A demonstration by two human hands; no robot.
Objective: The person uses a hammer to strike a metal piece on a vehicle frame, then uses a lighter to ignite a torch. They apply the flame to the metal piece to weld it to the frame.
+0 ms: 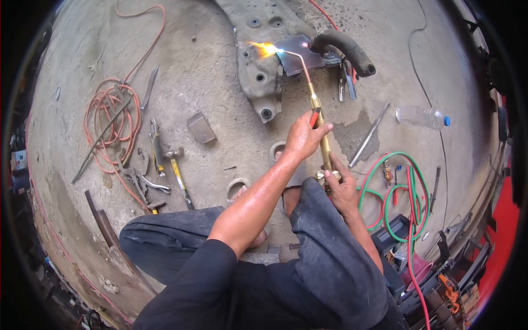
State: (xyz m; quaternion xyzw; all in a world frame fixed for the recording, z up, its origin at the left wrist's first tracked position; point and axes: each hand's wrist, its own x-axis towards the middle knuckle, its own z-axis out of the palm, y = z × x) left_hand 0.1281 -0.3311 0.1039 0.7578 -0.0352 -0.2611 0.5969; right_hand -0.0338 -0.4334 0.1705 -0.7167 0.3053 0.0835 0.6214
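A brass gas torch [325, 144] slants up from between my knees, its thin copper tip lit with a yellow-orange flame [264, 49]. My right hand [343, 190] is closed round its lower end, by the valve knobs [320, 176]. Close against the torch's upper handle is my left hand [303, 136], fingers curled on what looks like a red lighter [314, 117], thumb lying across the brass. The flame passes over a dark flat plate [297, 61] and a grey metal car part [258, 82] on the floor. A bent pipe [352, 50] adjoins the plate.
To the left lie a coiled orange cable [104, 118], a hammer [179, 179], pliers [158, 148] and a metal block [201, 128]. On the right are a metal rod [369, 135], a plastic bottle [422, 117] and red-green hoses [411, 234].
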